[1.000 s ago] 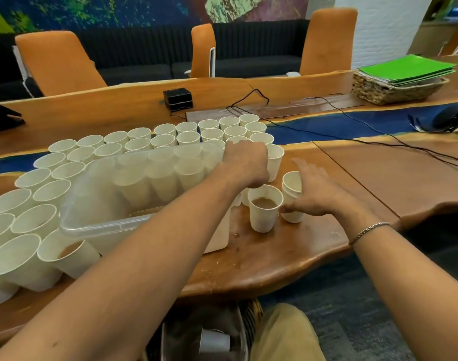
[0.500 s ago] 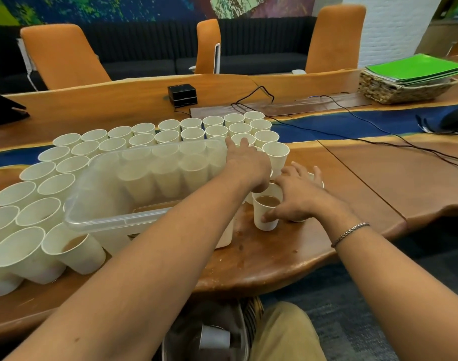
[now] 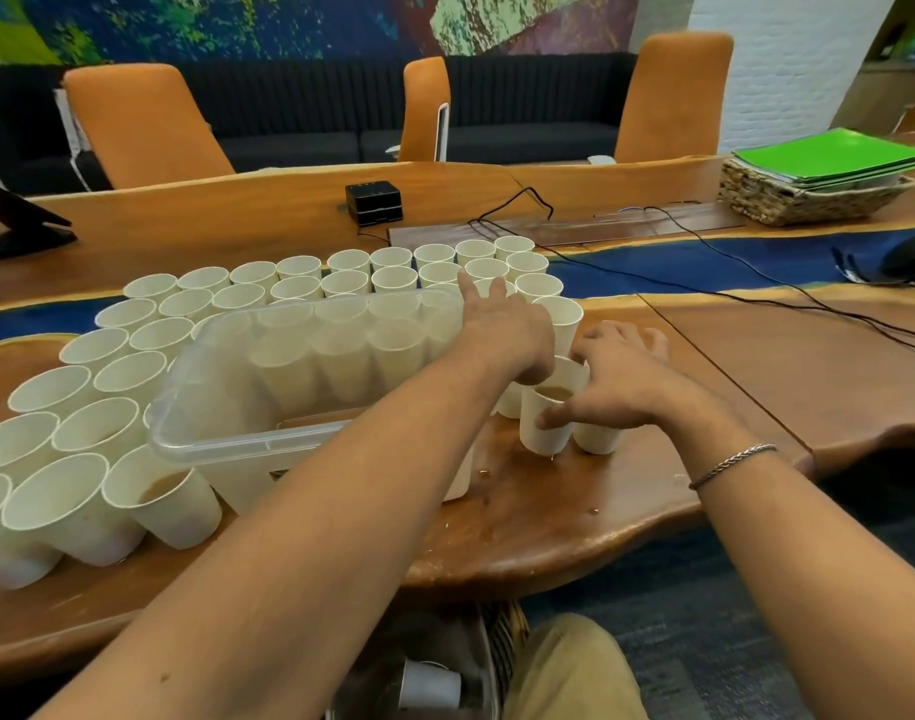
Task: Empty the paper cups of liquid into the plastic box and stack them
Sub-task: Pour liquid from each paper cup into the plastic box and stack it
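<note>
My right hand (image 3: 621,376) grasps the full cup (image 3: 546,426) near the table (image 3: 548,522) edge, just right of the box (image 3: 195,439), ready for pouring, I think. My left hand (image 3: 502,330) is released, fingers straight toward the far cups (image 3: 528,265); what is under its palm I cannot see.
</note>
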Demonstrator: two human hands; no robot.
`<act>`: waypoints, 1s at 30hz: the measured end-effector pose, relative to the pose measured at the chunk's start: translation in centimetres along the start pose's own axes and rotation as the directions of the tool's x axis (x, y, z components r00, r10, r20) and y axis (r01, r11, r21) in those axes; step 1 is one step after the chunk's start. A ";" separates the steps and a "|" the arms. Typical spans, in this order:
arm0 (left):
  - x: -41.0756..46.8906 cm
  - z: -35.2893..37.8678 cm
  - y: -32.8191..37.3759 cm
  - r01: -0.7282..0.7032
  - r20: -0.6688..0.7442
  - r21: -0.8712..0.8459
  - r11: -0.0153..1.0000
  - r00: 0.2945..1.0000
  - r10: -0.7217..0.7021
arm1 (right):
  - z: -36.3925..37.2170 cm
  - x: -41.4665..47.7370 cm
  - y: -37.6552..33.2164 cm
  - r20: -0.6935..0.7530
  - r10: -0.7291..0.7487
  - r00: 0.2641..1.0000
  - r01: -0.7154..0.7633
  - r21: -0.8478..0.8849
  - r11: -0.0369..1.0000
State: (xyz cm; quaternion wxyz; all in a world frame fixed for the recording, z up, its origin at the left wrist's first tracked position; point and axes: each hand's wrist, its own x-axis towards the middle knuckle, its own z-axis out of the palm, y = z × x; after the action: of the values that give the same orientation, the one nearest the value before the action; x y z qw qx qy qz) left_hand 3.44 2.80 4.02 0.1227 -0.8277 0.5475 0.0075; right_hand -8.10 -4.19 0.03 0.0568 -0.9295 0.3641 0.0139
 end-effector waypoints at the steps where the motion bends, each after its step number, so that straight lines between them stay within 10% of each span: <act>1: -0.1 -0.6 -0.1 0.006 -0.042 -0.031 0.999 0.999 -0.007 | -0.8 -0.2 0.2 -0.020 0.003 1.000 -0.003 0.011 1.000; 12: -2.9 -7.5 -4.5 -0.008 -0.155 -0.676 0.737 0.979 -0.132 | -9.2 -1.6 -2.4 -0.188 0.012 0.982 0.077 0.456 0.887; 23: -7.6 -7.9 -12.6 0.114 -0.124 -0.797 0.594 0.930 -0.345 | -7.6 -0.1 -11.2 -0.232 -0.074 0.970 0.240 0.855 0.459; 30: -8.8 -2.9 -17.7 0.118 -0.142 -0.857 0.501 0.882 -0.450 | -3.6 1.9 -15.6 -0.250 -0.079 0.965 0.261 0.893 0.365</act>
State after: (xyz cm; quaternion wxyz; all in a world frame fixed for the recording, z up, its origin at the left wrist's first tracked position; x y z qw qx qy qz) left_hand 15.66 16.69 11.54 -0.3807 -0.8529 0.3439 0.0973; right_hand 3.79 5.45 4.99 0.5329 -0.7716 0.2155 -0.2726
